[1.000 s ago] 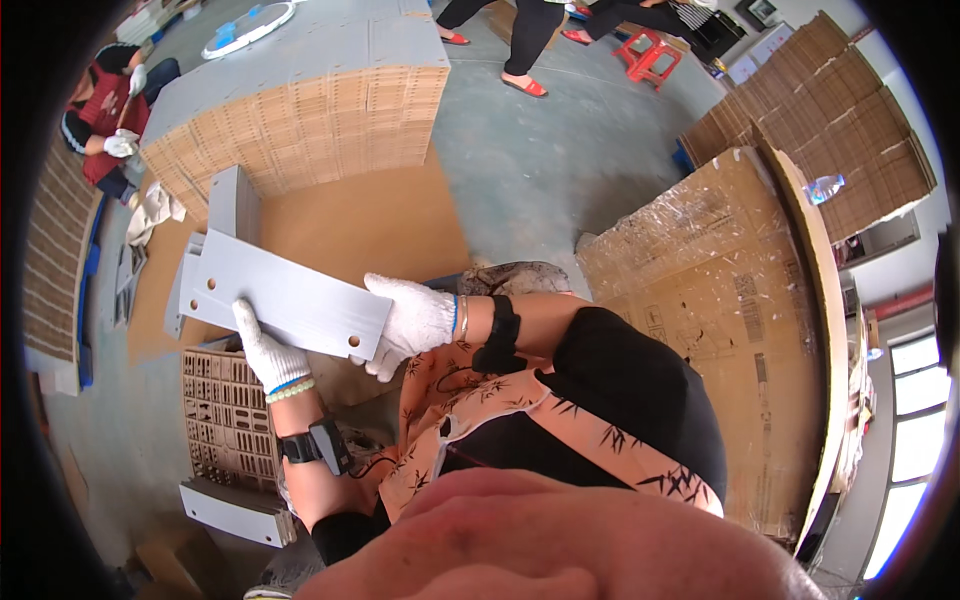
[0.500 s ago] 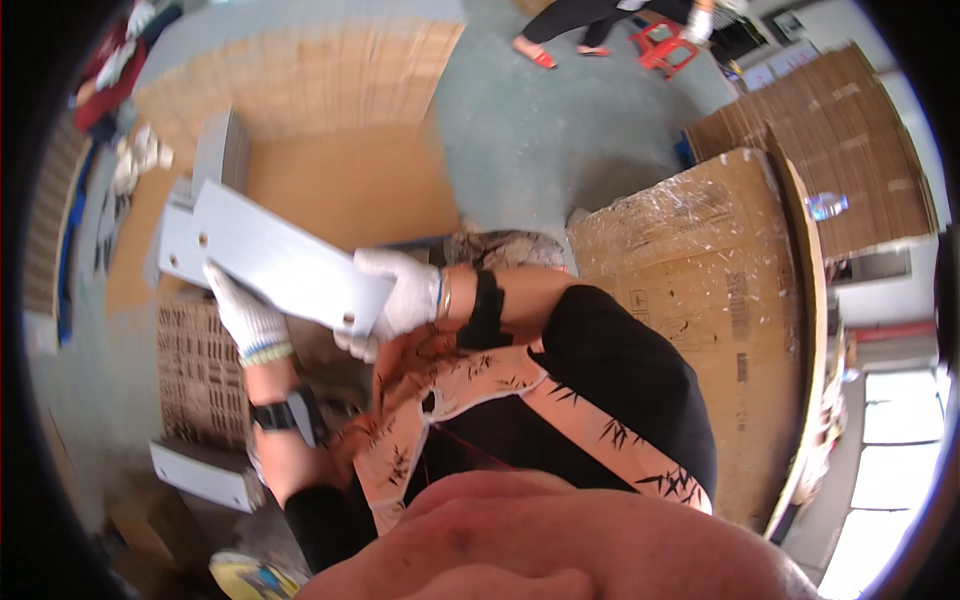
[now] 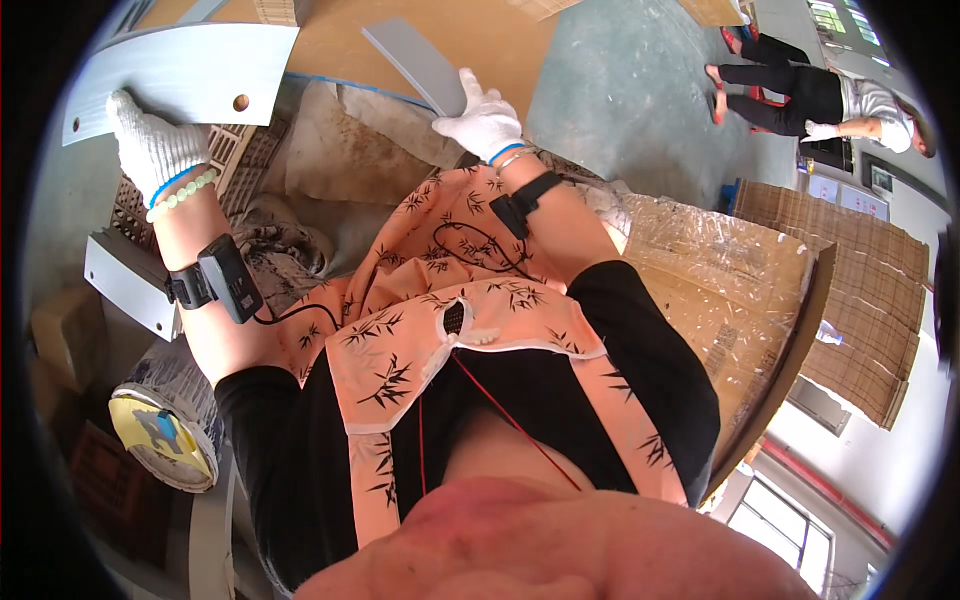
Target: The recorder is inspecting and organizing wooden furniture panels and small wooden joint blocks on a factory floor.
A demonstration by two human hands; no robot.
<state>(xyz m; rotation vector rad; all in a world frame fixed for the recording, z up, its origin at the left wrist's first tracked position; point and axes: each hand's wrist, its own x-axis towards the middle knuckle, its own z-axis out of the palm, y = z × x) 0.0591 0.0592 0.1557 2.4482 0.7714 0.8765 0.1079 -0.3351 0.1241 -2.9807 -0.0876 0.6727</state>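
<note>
My left hand (image 3: pixel 150 145), in a white knit glove, grips the lower edge of a wide pale grey panel (image 3: pixel 185 75) that has a round hole in it. In the same kind of glove, my right hand (image 3: pixel 485 120) holds the near end of a narrower grey board (image 3: pixel 415 55), which slants up and to the left over a brown cardboard sheet (image 3: pixel 330 35). The two boards are apart from each other. Each of my wrists carries a black strapped device.
A slatted plastic crate (image 3: pixel 245 150) lies under the wide panel. At the left are a white box (image 3: pixel 120 280) and a bucket with a yellow lid (image 3: pixel 165 425). Plastic-wrapped cardboard stacks (image 3: pixel 720 290) stand at the right. A person (image 3: pixel 830 95) crouches at the far upper right.
Both hands were on one grey panel held in front of me. Now they are spread apart, each on its own board, and the camera has tipped further down.
</note>
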